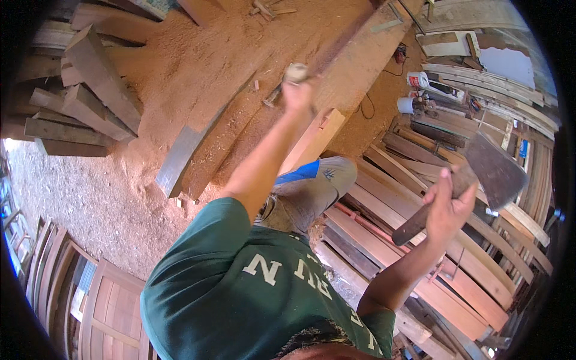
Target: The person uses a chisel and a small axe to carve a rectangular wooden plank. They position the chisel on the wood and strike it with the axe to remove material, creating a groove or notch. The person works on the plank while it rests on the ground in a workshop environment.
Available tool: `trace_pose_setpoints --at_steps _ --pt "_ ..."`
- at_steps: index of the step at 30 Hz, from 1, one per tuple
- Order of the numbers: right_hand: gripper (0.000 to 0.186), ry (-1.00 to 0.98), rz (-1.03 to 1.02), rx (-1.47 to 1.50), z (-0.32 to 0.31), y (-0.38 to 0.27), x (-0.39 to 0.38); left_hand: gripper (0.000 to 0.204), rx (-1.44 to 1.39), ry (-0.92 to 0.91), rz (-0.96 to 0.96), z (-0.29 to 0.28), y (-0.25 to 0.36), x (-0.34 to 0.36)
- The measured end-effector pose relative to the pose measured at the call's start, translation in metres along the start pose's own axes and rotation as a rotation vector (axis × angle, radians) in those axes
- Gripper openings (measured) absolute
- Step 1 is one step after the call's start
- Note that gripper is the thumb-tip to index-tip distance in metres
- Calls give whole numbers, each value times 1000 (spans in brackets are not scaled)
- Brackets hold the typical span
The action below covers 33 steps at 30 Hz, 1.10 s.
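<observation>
My left hand (296, 96) reaches out over the sawdust-covered work area, smeared by motion. It is closed on a tool with a round pale end (296, 73); a short dark shaft (272, 96) shows beside the hand, and the tool's exact kind is unclear. Below that hand lies a light wooden beam (318, 135) with a notch cut near its far end. Off to the right, my right hand (449, 209) grips the dark handle of a mallet (495, 171). Its broad, blocky head is raised well apart from the beam.
A long plank (354, 66) stretches away at the top. Another beam (180, 157) lies left of my leg. Thick timber offcuts (99, 84) pile at the far left; boards (414, 240) stack at the right near white buckets (405, 105). A cord (364, 108) loops on the ground.
</observation>
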State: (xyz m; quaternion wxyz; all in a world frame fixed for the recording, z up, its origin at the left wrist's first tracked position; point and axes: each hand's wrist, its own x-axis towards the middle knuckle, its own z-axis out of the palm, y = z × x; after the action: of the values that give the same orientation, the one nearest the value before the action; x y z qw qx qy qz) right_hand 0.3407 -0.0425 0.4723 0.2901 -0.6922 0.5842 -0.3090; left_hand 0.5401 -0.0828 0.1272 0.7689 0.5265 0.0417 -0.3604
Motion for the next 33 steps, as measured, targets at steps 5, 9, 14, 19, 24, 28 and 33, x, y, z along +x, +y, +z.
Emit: trace_pose_setpoints --at_steps 5,9,14,19,24,28,33 --pt "20 -18 -19 110 -17 20 -14 26 250 -267 149 -15 25 -16" --pt "22 -120 104 111 -5 37 -19 26 126 -512 -24 11 26 -99" --pt "23 -108 184 54 -6 50 -21 25 393 -660 548 17 7 -127" --pt "23 -128 180 65 -4 52 -14 24 319 -579 442 23 -2 -121" --pt "22 -163 110 54 5 40 -4 20 191 -490 239 35 -3 -121" --pt "22 -6 -89 -155 9 -4 14 22 89 -368 63 39 -5 -107" --pt "15 192 -483 35 7 -49 27 22 2 -384 6 37 -8 -104"
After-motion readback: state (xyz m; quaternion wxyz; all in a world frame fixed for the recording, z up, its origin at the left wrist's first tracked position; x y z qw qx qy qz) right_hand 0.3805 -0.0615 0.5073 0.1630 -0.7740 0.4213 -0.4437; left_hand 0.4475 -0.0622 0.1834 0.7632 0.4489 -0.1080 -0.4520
